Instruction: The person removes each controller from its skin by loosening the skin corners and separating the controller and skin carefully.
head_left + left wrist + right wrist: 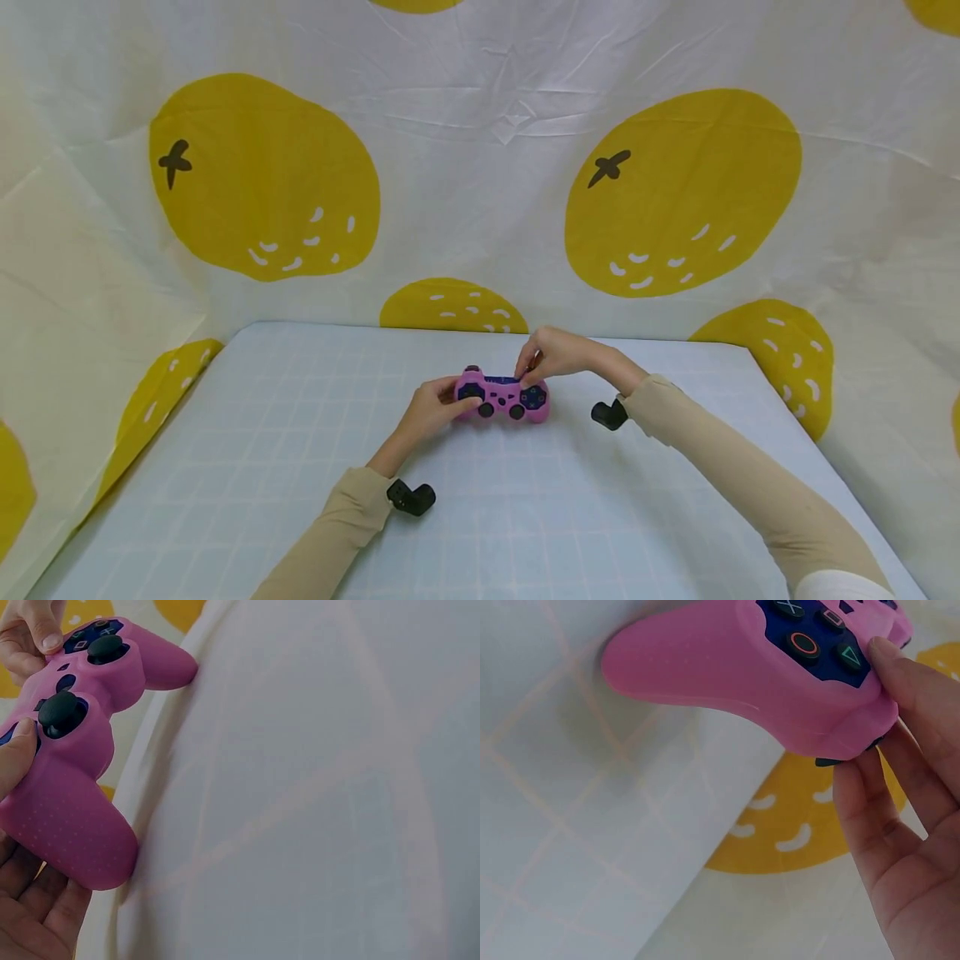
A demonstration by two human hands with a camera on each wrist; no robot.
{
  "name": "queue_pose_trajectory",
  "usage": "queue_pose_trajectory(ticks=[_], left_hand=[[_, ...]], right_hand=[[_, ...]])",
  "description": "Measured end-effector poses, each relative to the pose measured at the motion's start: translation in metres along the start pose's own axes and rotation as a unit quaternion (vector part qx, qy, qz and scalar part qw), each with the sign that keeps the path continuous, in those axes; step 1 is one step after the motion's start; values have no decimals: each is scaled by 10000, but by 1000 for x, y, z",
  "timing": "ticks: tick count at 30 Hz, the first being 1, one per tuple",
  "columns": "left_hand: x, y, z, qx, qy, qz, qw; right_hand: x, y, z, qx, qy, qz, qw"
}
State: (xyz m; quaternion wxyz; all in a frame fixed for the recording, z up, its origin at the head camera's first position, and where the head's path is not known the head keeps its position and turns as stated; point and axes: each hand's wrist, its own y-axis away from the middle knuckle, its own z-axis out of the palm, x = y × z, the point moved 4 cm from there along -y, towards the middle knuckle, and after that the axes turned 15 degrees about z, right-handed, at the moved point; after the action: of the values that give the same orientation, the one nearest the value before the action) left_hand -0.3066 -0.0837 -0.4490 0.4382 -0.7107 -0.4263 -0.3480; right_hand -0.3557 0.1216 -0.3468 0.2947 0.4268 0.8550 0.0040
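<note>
A game controller in a pink silicone cover, with dark blue faces and black thumbsticks, is held over the far middle of the table. My left hand grips its left side, thumb on top near the direction pad and fingers underneath, as the left wrist view shows. At the upper right edge, my right hand pinches the cover, its thumb beside the triangle button and the fingers behind the shoulder buttons. In the right wrist view the controller's right grip points away from that hand, close over the cloth.
The table wears a pale blue checked cloth. Behind it hangs a white curtain printed with big yellow fruit, which also closes off both sides. A black wrist camera sits at the left cuff, another camera at the right.
</note>
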Motion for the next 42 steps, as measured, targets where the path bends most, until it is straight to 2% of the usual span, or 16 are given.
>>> queue_pose_trajectory(ticks=[6, 12, 16, 19, 25, 33, 37, 42], left_hand=[[0, 1, -1, -3, 30, 62, 10000], [-1, 2, -2, -23, -4, 73, 10000], [-2, 1, -2, -58, -46, 137, 9999], [-2, 1, -1, -77, -50, 140, 9999], [3, 3, -2, -131, -91, 296, 9994], [3, 2, -2, -199, -134, 371, 9990], [3, 1, -1, -316, -182, 393, 9986], [5, 1, 0, -484, -263, 468, 9974]], right_hand=[[-4, -3, 0, 12, 195, -76, 9998], [-14, -4, 0, -5, 928, -39, 9957], [-19, -5, 1, -197, 1345, -25, 9907], [-22, -7, 2, -306, 1538, -169, 9875], [-21, -9, 1, -422, 1377, -519, 9882], [-15, -14, 2, -942, 1005, -177, 9903], [-16, -14, 3, -1121, 1057, -212, 9878], [-20, -13, 3, -1211, 1383, -204, 9827]])
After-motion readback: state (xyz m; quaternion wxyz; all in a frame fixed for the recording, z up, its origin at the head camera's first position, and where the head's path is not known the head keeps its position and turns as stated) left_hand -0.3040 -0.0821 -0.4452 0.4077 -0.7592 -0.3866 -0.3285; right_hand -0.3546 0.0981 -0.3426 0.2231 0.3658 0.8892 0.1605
